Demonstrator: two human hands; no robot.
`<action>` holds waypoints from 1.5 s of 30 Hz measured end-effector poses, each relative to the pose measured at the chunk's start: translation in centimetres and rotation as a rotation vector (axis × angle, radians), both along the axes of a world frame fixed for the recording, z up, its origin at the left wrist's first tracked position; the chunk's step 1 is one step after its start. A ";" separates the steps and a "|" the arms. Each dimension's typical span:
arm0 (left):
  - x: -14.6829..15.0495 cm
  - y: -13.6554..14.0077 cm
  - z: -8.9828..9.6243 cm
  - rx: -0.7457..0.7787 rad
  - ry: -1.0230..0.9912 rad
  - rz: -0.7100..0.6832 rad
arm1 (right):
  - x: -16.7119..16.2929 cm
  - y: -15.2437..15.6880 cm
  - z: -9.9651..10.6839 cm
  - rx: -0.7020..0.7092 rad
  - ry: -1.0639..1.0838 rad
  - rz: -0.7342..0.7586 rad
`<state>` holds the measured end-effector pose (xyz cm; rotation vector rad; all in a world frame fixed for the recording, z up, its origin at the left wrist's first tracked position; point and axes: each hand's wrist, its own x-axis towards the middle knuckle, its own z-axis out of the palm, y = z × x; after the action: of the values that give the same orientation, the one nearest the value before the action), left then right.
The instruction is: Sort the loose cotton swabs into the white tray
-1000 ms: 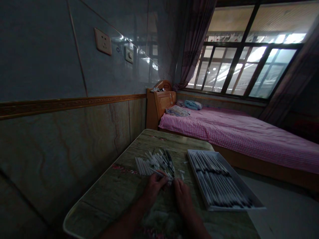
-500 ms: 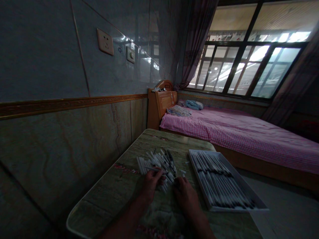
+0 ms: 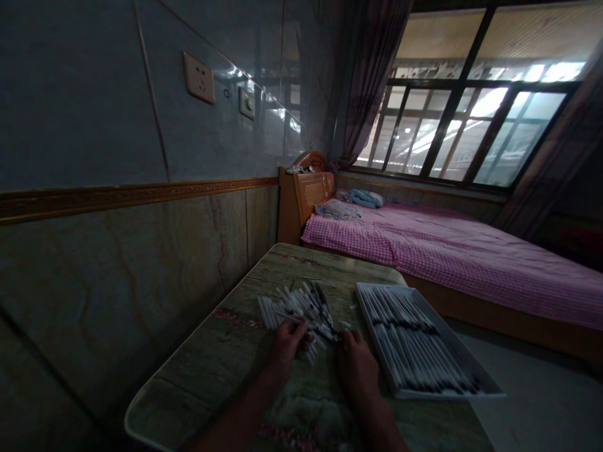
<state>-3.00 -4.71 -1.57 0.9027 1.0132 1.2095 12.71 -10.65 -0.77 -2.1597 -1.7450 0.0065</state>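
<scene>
My left hand [image 3: 284,349] is closed in a pinch around a slim pale pen barrel [image 3: 288,317] that points to the left. To its right, my right hand [image 3: 358,362] has its fingers pressed together just above the table; a small white bit shows at the fingertips, too small to name. In front of both hands lies a loose pile of white pen barrels [image 3: 267,312], with several dark thin pen parts [image 3: 323,299] on its right side. Some short white pieces [image 3: 345,325] rest just beyond my right hand.
A white shallow tray [image 3: 487,395] holds two rows of white pens with black ends [image 3: 431,358] on the right of the marble-patterned table [image 3: 198,383]. Behind stands a bed with a pink checked sheet [image 3: 424,238]. A tiled wall [image 3: 117,276] runs along the left.
My right hand has moved slightly right, away from the left hand and the pile. My left hand stays in place, still pinching the pen barrel.
</scene>
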 end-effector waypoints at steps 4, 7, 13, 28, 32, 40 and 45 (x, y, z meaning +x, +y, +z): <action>0.3 -0.1 0.1 0.033 0.043 -0.009 | -0.3 0.7 -0.3 0.031 -0.046 0.037; 0.4 -0.2 0.2 0.084 0.058 -0.011 | -0.7 1.4 -0.4 0.038 -0.068 0.055; 0.5 -0.2 -0.5 0.152 0.018 -0.049 | -1.0 2.0 -0.4 0.054 -0.048 0.073; -1.2 -0.5 0.3 0.467 0.933 -0.050 | 1.5 1.6 -2.1 0.445 0.727 0.092; -1.1 -0.4 0.0 0.503 0.974 -0.079 | 1.4 1.6 -2.0 0.474 0.730 0.123; -1.2 -0.8 0.7 0.523 0.976 -0.103 | 1.3 1.4 -1.5 0.479 0.717 0.185; -1.2 -1.0 0.6 0.555 1.005 -0.126 | 1.5 1.3 -1.5 0.486 0.651 0.263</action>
<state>-4.23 -5.67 -0.92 2.0990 1.3709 0.9124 14.21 -9.31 -2.27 -1.3641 -1.4341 0.2880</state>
